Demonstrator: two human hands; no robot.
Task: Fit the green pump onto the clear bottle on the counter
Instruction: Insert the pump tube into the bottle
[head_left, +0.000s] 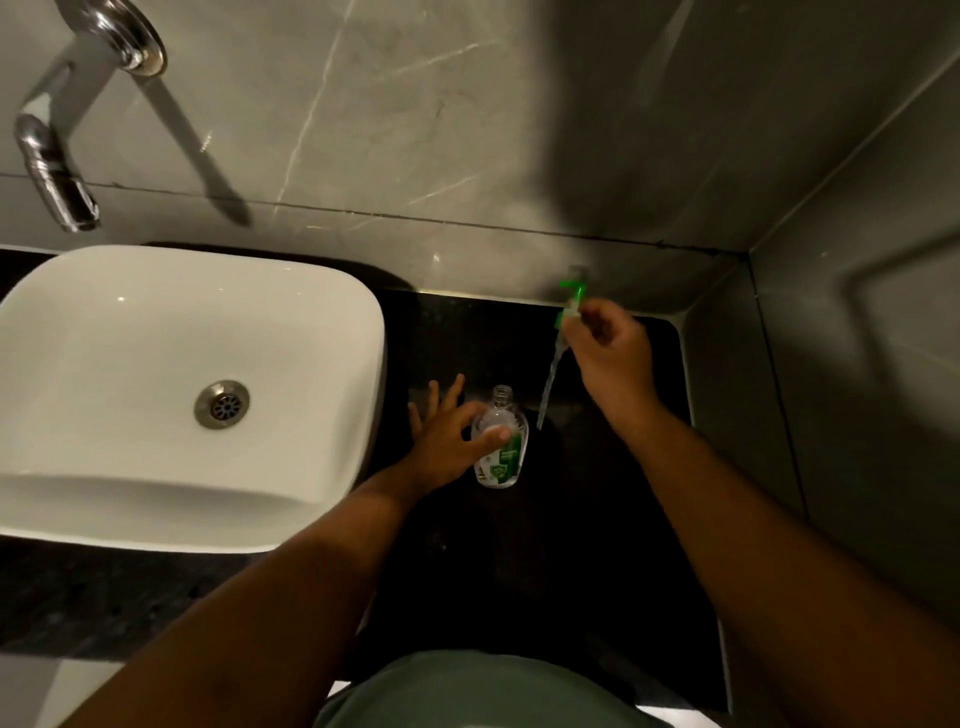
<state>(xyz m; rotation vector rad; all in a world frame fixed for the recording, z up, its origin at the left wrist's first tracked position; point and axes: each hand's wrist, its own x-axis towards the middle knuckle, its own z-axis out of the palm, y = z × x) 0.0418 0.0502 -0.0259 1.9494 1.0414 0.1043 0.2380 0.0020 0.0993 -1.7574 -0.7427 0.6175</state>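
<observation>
The clear bottle (501, 441) with a green and white label stands upright on the black counter (519, 561), its neck uncapped. My left hand (447, 436) is beside it on the left, fingers spread, thumb resting against the bottle's front. My right hand (610, 353) is raised to the right and behind the bottle, pinching the green pump (569, 306) at its head. The pump's thin dip tube (549, 382) hangs down at a slant, its tip just right of the bottle's shoulder and outside the neck.
A white basin (171, 389) with a metal drain sits on the left, close to my left hand. A chrome wall tap (62, 130) juts out above it. Grey marble walls close off the back and right of the counter.
</observation>
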